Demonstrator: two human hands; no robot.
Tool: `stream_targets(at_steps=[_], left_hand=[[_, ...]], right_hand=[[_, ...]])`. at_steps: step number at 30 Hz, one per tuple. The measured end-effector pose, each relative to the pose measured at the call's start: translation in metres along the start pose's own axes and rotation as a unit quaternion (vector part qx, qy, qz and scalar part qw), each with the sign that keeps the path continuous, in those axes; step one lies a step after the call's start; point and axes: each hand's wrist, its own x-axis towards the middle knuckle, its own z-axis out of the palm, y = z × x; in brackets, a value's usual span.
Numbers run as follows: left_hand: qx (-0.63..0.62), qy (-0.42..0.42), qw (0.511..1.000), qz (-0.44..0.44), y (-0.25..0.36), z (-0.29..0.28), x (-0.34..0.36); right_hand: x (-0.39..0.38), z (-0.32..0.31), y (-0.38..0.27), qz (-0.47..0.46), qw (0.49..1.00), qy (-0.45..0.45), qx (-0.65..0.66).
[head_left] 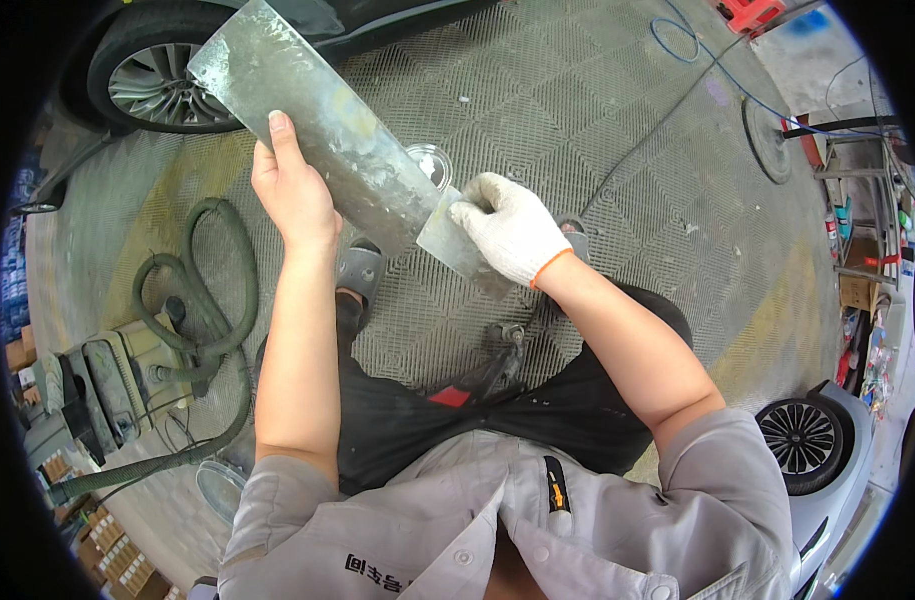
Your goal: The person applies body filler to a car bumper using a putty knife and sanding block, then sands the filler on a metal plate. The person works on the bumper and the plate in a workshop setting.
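Observation:
My bare left hand (297,190) grips a long rectangular metal plate (322,110), its thumb on the upper face and its fingers underneath. The plate slants from upper left down to the right, with pale smears on it. A white knitted glove with an orange cuff covers my right hand (517,230). It pinches a smaller flat metal scraper (449,240) beside the plate's lower right end; whether the two touch I cannot tell. Beyond them a round, shiny open can (432,165) shows partly behind the plate.
A dark car's wheel (172,85) stands at upper left. On the left lie a thick green hose (242,270) and a boxy machine (117,385). A cable (637,135) crosses the grated floor (577,90). Shelving (867,220) and a grey car (847,510) line the right.

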Motion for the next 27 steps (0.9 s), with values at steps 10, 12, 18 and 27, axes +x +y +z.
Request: stream_targets(at_steps=[10,12,18,27], left_hand=[[0.214,-0.168,0.961,0.045,-0.002,0.022,-0.046],[0.276,-0.22,0.933,0.068,-0.001,0.021,-0.054],[0.404,-0.358,0.826,0.164,-0.003,0.012,-0.064],[0.039,-0.107,0.978,-0.172,-0.02,0.026,-0.052]], right_hand=[[0.011,-0.011,-0.009,0.01,0.981,0.086,0.174],[0.013,-0.023,-0.009,0.019,0.946,0.131,0.296],[0.029,-0.079,-0.001,0.056,0.846,0.226,0.48],[0.001,-0.036,-0.018,-0.102,0.935,0.241,0.239]])
